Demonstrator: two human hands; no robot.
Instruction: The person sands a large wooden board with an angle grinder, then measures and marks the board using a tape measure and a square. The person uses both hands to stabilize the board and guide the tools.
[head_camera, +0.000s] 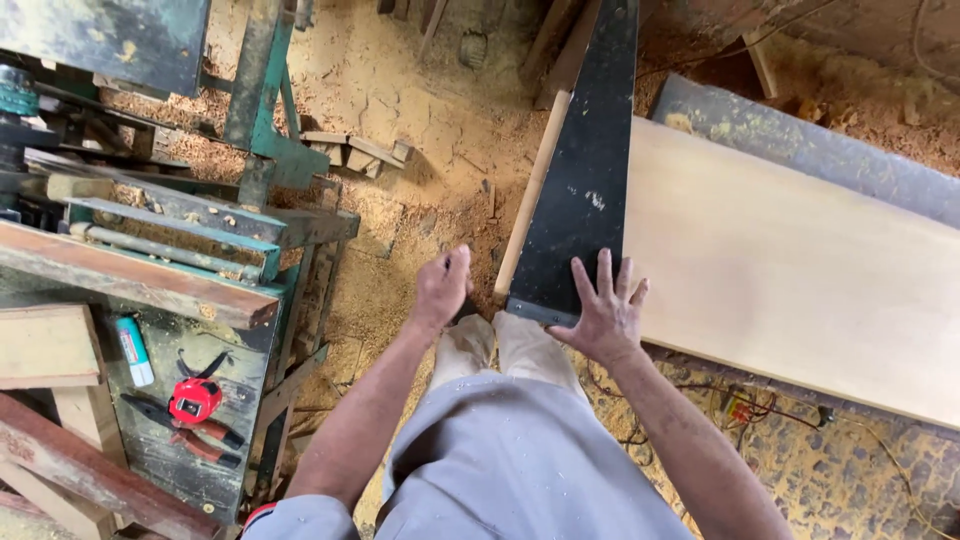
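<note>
A long black board (585, 170) runs away from me over the sawdust floor, with a thin pale wooden strip (530, 195) along its left edge. My right hand (603, 312) lies flat, fingers spread, on the near end of the black board, close to the edge of a wide pale wood panel (790, 270). My left hand (443, 287) hangs with fingers curled just left of the strip's near end; whether it touches the strip I cannot tell, and nothing shows in its grip.
A green woodworking machine (180, 220) stands on the left, with a red tape measure (194, 400), pliers (190, 428) and a small white tube (132, 350) on its table. Sawdust and offcuts (360, 150) cover the floor. Cables (740, 410) lie under the panel.
</note>
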